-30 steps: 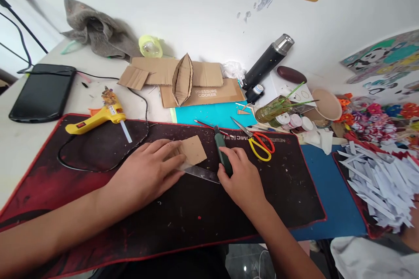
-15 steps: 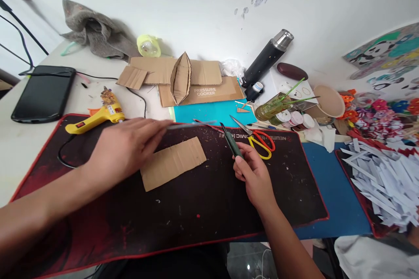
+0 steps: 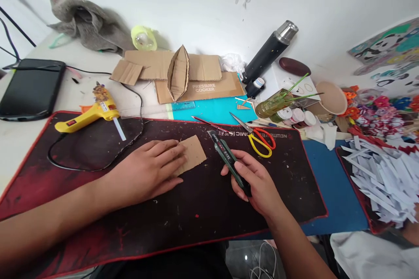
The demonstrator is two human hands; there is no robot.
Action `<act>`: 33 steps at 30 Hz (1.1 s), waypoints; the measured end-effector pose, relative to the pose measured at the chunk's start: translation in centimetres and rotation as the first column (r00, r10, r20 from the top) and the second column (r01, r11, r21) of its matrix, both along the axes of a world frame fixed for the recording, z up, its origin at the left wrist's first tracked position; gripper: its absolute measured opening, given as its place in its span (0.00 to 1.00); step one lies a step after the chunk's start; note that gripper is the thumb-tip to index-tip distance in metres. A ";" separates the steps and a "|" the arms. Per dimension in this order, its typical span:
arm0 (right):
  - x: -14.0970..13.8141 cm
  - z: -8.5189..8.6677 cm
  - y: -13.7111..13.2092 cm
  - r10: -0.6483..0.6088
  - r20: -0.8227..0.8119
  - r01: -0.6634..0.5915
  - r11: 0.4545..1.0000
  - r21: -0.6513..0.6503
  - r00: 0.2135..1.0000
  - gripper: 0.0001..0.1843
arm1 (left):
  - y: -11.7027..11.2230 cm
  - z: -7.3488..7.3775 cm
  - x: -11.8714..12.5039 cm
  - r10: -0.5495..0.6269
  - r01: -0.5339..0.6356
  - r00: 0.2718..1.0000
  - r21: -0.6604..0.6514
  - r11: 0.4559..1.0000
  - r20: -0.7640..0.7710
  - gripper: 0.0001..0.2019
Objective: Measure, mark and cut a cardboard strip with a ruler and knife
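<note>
Brown cardboard (image 3: 196, 152) is lying on a mat (image 3: 183, 222) beneath the left hand (image 3: 147, 170), fingers flat, apparently steadying it, while the right hand (image 3: 258, 183), fingers curled, seemingly for control, is gripping a cutter (image 3: 225, 153), and scissors (image 3: 250, 130) are resting beyond.

One head-worn view, facing forward and down across the desk (image 3: 16, 141).
The camera sits on the person's head, above the near edge of the dark mat (image 3: 209, 222), and looks toward the white wall (image 3: 196, 4), which fills the top. It is close: the left grip (image 3: 155, 165) and right grip (image 3: 253, 181) fall around mid-frame, with the forearms (image 3: 65, 209) entering from the left and bottom edges. The wide field runs from a black device (image 3: 31, 89) at left to white paper strips (image 3: 389, 183) at right, some floor (image 3: 237, 261) showing below.
</note>
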State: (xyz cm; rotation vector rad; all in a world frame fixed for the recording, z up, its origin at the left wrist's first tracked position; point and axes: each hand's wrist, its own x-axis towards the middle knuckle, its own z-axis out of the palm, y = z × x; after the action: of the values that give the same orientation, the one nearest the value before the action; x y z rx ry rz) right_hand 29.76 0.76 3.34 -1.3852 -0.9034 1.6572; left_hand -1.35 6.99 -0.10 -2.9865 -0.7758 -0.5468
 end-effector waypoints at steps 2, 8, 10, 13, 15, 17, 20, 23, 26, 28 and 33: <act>-0.3 0.2 0.1 0.074 0.061 -0.073 0.997 -0.014 0.995 0.27 | -0.8 -0.2 0.9 0.083 -0.082 0.996 0.053 0.995 -0.022 0.18; -1.0 1.3 0.9 0.181 0.627 -0.322 0.940 0.117 0.757 0.27 | -1.9 -0.2 2.8 0.151 -0.148 0.988 0.109 0.983 -0.022 0.19; -0.9 1.8 1.0 0.186 0.753 -0.440 0.885 0.150 0.631 0.26 | -1.9 -0.5 2.8 0.146 -0.146 0.989 0.098 0.984 0.007 0.19; -0.8 2.4 1.2 0.187 0.857 -0.572 0.808 0.144 0.480 0.27 | -1.8 -0.8 2.7 0.155 -0.155 0.988 0.077 0.985 0.011 0.20; -0.8 2.8 1.2 0.179 0.904 -0.629 0.768 0.118 0.388 0.27 | -1.8 -0.8 2.7 0.157 -0.156 0.988 0.076 0.985 0.002 0.20; -0.8 3.0 1.3 0.175 0.929 -0.664 0.742 0.094 0.327 0.28 | -1.9 -0.8 2.8 0.157 -0.157 0.988 0.076 0.985 -0.001 0.21; -1.0 3.1 1.4 0.178 0.943 -0.697 0.714 0.075 0.283 0.27 | -1.9 -0.7 2.8 0.163 -0.163 0.987 0.075 0.984 0.007 0.21; -1.1 3.1 1.5 0.179 0.950 -0.719 0.692 0.063 0.256 0.27 | -2.0 -0.7 2.8 0.171 -0.171 0.985 0.073 0.982 0.010 0.21; -1.1 3.1 1.5 0.175 0.952 -0.724 0.687 0.063 0.250 0.27 | -2.0 -0.7 2.8 0.172 -0.173 0.985 0.074 0.982 0.011 0.21; -1.1 3.2 1.6 0.182 0.954 -0.723 0.689 0.050 0.240 0.27 | -1.9 -0.7 2.9 0.173 -0.173 0.985 0.071 0.982 0.011 0.21; -1.4 3.5 1.7 0.194 0.967 -0.733 0.680 -0.010 0.166 0.28 | -1.8 -0.6 2.9 0.167 -0.168 0.986 0.062 0.984 0.019 0.21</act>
State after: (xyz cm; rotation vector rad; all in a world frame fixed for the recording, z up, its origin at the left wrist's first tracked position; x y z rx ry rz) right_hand 28.35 2.42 6.84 -1.7323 -2.5269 0.6446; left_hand 1.55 5.17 -0.71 -2.8285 -0.9796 -0.5734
